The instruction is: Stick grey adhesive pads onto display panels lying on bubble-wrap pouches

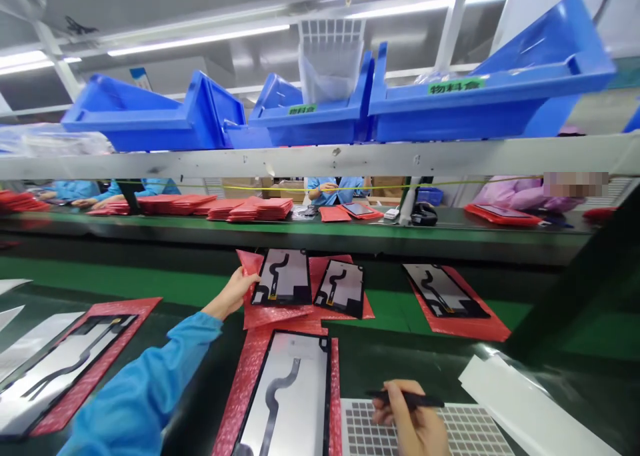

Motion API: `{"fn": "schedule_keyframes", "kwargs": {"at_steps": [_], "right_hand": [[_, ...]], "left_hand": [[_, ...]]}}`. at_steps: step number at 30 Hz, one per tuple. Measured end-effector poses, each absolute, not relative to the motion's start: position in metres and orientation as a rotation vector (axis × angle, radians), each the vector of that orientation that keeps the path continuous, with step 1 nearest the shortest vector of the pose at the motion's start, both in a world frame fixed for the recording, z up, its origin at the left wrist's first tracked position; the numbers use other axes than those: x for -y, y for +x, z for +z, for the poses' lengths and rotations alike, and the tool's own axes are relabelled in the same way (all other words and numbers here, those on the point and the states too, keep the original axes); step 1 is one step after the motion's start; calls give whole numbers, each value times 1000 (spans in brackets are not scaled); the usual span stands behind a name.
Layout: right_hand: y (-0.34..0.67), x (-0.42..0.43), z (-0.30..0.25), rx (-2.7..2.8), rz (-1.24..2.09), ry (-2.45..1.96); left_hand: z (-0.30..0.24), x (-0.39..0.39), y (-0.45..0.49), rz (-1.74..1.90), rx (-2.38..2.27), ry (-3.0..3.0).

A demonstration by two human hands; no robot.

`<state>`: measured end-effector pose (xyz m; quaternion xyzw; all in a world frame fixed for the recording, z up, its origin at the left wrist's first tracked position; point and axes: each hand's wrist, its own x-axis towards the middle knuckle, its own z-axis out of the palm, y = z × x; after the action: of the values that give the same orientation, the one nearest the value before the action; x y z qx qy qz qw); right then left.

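My left hand (234, 293), in a blue sleeve, reaches to the back and pinches the left edge of a display panel (295, 276). A red bubble-wrap bag (249, 261) lies under and behind that panel. Beside it a second display panel (350, 281) rests on red wrap. My right hand (417, 424) is closed round a slim black pen-like tool (423, 400), above a white sheet of grey square stickers (467, 426). Directly before me a larger display panel (300, 389) with a dark flex cable lies on red bubble wrap (245, 369).
Another panel (440, 289) on red wrap sits back right; one more (75, 356) lies at left. White sheets (530, 403) are at right. Above hangs a shelf rail (300, 163) with blue bins (310, 126). Beyond, co-workers (345, 189) sit behind red bag stacks (250, 208).
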<state>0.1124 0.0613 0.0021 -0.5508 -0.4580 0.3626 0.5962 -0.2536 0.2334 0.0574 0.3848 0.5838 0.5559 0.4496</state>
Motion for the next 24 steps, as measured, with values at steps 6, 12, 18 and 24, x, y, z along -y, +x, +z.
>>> {"fn": "schedule_keyframes", "kwargs": {"at_steps": [6, 12, 18, 24], "right_hand": [[114, -67, 2, 937, 1051, -1213], [87, -63, -11, 924, 1434, -1424], [80, -65, -14, 979, 1321, -1449], [95, -61, 8, 912, 1372, -1503]], "left_hand": [[54, -111, -228, 1292, -1266, 946], [9, -37, -188, 1128, -1260, 1052], [-9, -43, -210, 1114, -1504, 1443], [-29, -54, -226, 1139, -1576, 1688]]}}
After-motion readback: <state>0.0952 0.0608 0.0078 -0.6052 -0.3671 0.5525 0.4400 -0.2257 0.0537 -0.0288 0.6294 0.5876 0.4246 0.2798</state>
